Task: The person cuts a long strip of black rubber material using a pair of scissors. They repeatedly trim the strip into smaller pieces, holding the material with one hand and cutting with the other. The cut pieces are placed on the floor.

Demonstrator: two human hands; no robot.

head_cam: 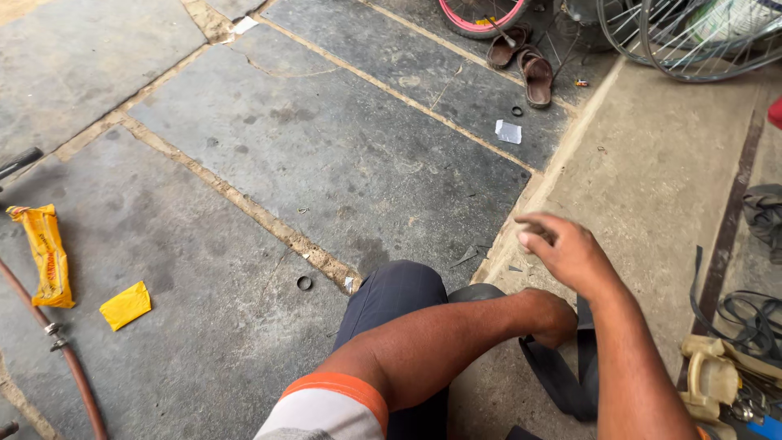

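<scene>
Holding the black rubber tube (562, 375) down near the knee, the left hand (547, 316) looks shut on it. The right hand (566, 248) hovers above, fingers loosely curled, empty. The floppy tube could slip free.

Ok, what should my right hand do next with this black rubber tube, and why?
Probably bring the right hand down onto the tube. It hovers empty above it, fingers curled, while the left hand already grips the tube by the knee.
</scene>
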